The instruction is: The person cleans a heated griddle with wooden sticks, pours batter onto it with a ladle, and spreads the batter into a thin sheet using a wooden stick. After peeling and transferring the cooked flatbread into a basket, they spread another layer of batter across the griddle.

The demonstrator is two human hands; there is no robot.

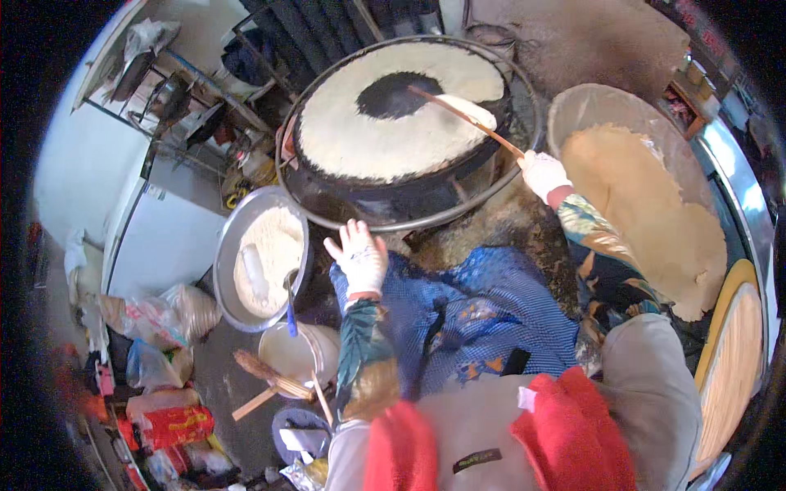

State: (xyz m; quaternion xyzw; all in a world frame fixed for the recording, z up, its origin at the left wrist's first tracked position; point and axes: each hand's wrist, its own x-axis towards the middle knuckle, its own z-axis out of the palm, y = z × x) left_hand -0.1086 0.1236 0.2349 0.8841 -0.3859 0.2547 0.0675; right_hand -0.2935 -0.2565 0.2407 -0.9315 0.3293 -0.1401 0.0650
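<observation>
A thin wooden stick (466,121) is held at its right end by my right hand (544,175), which wears a white glove. The stick reaches over a large round black griddle (393,97), touching or just above a white lump of batter (470,111). Pale batter (350,138) lies in a broad ring on the griddle, with the dark centre bare. My left hand (361,256), in a white fingerless glove, is spread near the metal hoop (399,228) around the griddle; whether it touches the hoop is unclear. It holds nothing.
A metal basin (222,294) of pale batter with a blue-handled ladle (291,313) stands at left, above a white bucket (288,353) with brushes. At right are a large tub (589,101) of tan batter and a stack of thin round flatbreads (727,374). Plastic bags (163,313) lie at far left.
</observation>
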